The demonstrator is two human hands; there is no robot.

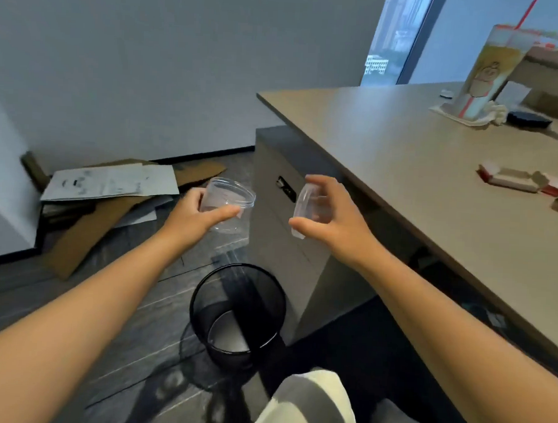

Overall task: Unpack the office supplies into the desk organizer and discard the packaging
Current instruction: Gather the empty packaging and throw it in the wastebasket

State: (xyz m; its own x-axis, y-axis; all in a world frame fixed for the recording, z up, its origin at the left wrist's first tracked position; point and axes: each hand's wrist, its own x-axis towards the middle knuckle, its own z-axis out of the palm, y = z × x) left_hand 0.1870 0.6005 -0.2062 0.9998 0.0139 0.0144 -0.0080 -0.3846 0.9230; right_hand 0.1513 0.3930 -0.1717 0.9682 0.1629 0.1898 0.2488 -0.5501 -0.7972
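Observation:
My left hand point(197, 211) grips a clear round plastic container point(228, 198) that looks empty, held out above the floor. My right hand point(330, 218) holds its clear plastic lid point(305, 206) on edge, a short gap to the right of the container. Below and between both hands stands a black wire-mesh waste bin point(238, 308) on the dark floor, with something pale lying at its bottom. The desk organizer is not in view.
A grey desk point(417, 159) runs along the right, with a drawer cabinet point(284, 211) beneath it. On the desk sit a drink cup with a red straw point(491, 70), a black object point(528, 119) and an opened red-and-white carton point(515, 180). Flattened cardboard and papers point(112, 185) lie on the floor at left.

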